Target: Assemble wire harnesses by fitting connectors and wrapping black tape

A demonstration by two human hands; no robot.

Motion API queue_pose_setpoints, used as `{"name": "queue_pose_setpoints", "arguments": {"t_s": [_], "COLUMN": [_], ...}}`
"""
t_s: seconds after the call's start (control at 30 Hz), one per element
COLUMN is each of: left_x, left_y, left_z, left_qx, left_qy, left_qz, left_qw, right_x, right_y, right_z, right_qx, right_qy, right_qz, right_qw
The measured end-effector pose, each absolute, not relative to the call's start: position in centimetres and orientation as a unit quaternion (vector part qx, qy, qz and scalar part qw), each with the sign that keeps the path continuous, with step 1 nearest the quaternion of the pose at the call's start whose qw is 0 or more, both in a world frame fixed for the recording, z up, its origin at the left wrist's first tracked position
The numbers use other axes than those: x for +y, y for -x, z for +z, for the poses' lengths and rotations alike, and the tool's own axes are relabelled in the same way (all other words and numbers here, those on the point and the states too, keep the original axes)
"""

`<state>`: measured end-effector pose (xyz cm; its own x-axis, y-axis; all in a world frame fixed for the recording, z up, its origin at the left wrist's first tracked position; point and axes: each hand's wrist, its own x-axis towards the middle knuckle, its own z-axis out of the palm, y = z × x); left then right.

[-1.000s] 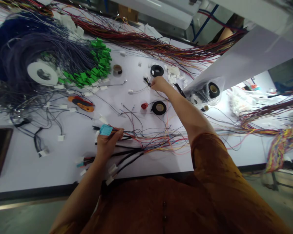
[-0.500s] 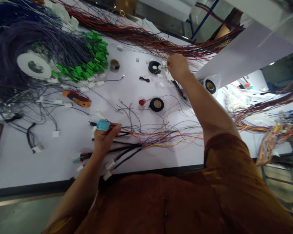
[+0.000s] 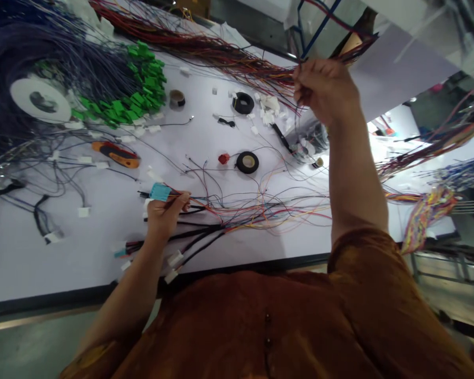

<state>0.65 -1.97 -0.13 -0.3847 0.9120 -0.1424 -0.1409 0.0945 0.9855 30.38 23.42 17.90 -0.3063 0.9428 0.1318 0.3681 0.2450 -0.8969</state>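
Observation:
My left hand is closed around the wires just behind a light blue connector, low over the table. My right hand is raised at the upper right, beside the long bundle of red and dark wires. Its fingers are curled together, and what they hold is too small and blurred to name. Below it lie white connectors, a black pen-like item and a clear plastic bag. Loose thin wires spread rightward from my left hand.
Black tape rolls and a small red connector lie mid-table. At the left are green connectors on dark wires, a white spool and an orange cutter. The table's front edge runs near my body.
My right hand has moved right and up, away from the white connectors, toward the wire bundle. My left hand still holds the wires at the blue connector. The whole view has shifted slightly.

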Motion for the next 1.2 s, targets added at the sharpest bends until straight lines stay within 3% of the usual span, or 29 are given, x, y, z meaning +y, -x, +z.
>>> {"name": "queue_pose_setpoints", "arguments": {"t_s": [0.13, 0.27, 0.4, 0.5, 0.6, 0.77, 0.87, 1.1, 1.2], "left_x": [-1.8, -1.6, -1.3, -1.2, -1.2, -1.2, -1.2, -1.4, -1.4], "left_y": [-0.7, -0.8, -0.8, -0.7, -0.5, -0.3, -0.4, -0.5, -0.3], "left_z": [-0.4, -0.7, -1.0, -1.0, -1.0, -1.1, -1.0, -0.4, -0.6], "left_qx": [0.575, 0.567, 0.548, 0.539, 0.531, 0.521, 0.521, 0.511, 0.505], "left_qy": [-0.334, -0.301, -0.275, -0.268, -0.263, -0.277, -0.281, -0.310, -0.308], "left_qz": [0.592, 0.594, 0.601, 0.604, 0.614, 0.621, 0.620, 0.623, 0.618], "left_qw": [0.455, 0.484, 0.513, 0.523, 0.522, 0.515, 0.515, 0.505, 0.517], "right_x": [18.1, 12.2, 7.5, 5.3, 4.1, 3.9, 5.0, 7.6, 7.8], "right_y": [-25.7, -19.9, -15.7, -13.6, -12.4, -13.3, -14.2, -12.8, -11.7], "right_z": [15.9, 10.2, 4.5, 2.3, 1.7, 3.3, 4.8, 4.6, 4.2], "right_qx": [-0.695, -0.602, -0.505, -0.549, -0.675, -0.846, -0.877, -0.646, -0.579], "right_qy": [0.407, 0.409, 0.424, 0.431, 0.425, 0.343, 0.340, 0.384, 0.397], "right_qz": [0.505, 0.651, 0.705, 0.639, 0.487, 0.291, 0.253, 0.616, 0.669], "right_qw": [0.310, 0.216, 0.261, 0.325, 0.356, 0.285, 0.225, 0.236, 0.244]}}
